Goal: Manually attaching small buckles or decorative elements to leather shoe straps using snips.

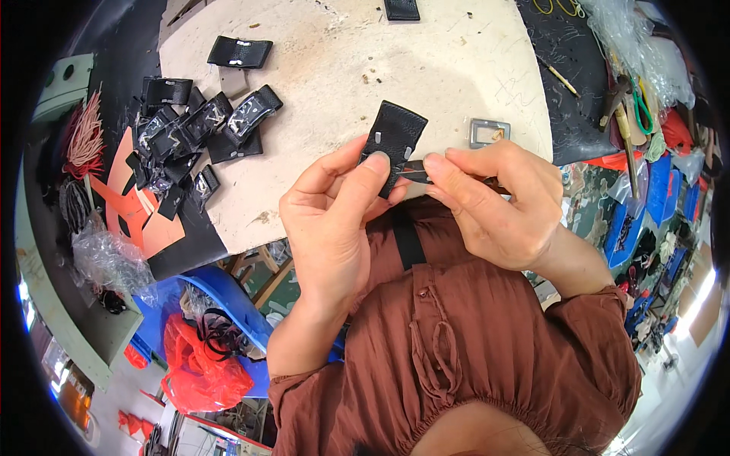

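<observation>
Between the thumb and fingers of my left hand [327,213] is a black leather piece [397,131], held tilted over the near edge of the pale board. Small silvery metal bits show on its face. My right hand [498,201] pinches a small dark pointed tool [414,173], its tip touching or very close to the leather's right edge; the fingers hide most of it. Just beyond my right hand lies a grey rectangular buckle-like frame [489,121]. Similar black leather pieces [205,118] are heaped at the board's left, some with clear film on them.
The pale board [334,68] rests on a black surface. One leather piece [401,9] lies at its far edge. Orange cut sheets [156,228] and a blue bin [236,296] with a red bag [201,365] are on the left. A hammer [620,102] lies at right.
</observation>
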`<state>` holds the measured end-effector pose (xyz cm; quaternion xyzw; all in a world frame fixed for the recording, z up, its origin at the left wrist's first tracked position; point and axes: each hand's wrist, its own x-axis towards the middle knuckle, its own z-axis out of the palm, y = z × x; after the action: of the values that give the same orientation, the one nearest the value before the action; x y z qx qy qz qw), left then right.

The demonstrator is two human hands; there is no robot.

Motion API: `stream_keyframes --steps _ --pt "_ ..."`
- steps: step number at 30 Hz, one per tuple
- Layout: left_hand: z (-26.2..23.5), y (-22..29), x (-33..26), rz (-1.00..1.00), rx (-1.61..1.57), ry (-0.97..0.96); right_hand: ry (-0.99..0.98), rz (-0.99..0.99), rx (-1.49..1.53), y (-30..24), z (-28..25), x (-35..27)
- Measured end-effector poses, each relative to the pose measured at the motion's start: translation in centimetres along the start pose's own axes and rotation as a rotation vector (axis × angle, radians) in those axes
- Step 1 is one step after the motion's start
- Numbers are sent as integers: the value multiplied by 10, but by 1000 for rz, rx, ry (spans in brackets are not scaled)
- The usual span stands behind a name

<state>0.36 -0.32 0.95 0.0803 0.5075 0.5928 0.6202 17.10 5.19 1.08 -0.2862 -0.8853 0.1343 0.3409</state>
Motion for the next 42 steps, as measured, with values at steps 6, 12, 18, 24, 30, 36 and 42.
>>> stream_keyframes --steps 6,12,18,24,30,36,42 --pt "1 -4 -2 71 38 -36 -180 192 144 4 -7 3" --pt "-5 -6 -4 161 138 -96 -533 1041 986 18 -22 19" --pt "-3 -3 1 113 42 24 -62 264 86 -7 -19 16" --pt "3 -7 -7 132 103 -45 22 32 -15 -4 6 13" --pt "4 -12 -7 311 348 -59 -142 408 299 1 3 14" --pt "-3 -8 -2 588 657 -20 -519 1119 1031 11 -11 31" --pt "-18 -5 14 1404 1417 -194 -107 1233 1405 7 -9 21"
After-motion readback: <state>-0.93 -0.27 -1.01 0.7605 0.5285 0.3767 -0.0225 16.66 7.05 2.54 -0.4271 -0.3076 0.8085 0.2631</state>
